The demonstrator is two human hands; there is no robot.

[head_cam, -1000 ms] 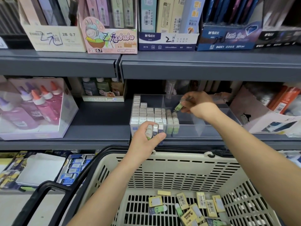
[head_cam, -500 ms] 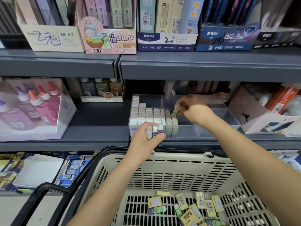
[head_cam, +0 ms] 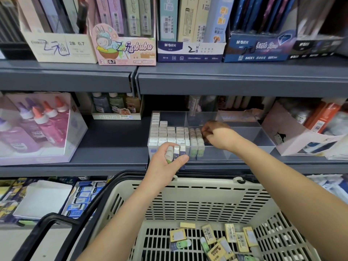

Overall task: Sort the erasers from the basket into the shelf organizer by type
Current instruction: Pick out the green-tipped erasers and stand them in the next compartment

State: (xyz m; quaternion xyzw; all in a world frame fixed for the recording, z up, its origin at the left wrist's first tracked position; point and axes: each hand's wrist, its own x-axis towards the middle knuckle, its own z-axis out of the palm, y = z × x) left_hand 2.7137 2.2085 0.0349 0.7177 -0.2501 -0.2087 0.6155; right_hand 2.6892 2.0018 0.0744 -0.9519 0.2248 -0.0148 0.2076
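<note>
Even, soft indoor light; wide-angle bending at edges, slight blur throughout, no glare.

Grey metal shelving fills the view, lit evenly, with shade under the upper shelf (head_cam: 226, 80). On that shelf stands a pink rabbit display box (head_cam: 124, 46) of pencil leads. Just left of it is a cream box marked "2B 0.7" (head_cam: 62, 48). Just right is a white-and-navy box (head_cam: 190, 51), and beyond that a dark blue box (head_cam: 258, 48). Directly below the rabbit box, on the middle shelf (head_cam: 113, 140), sits a small tray of three bottles (head_cam: 116, 108). Below and left is a clear-fronted case of glue bottles (head_cam: 37, 127). Far below and right is a torn pink carton (head_cam: 293, 136). On the lowest tier, below and left, lie small blue-and-white packs (head_cam: 84, 196).
</note>
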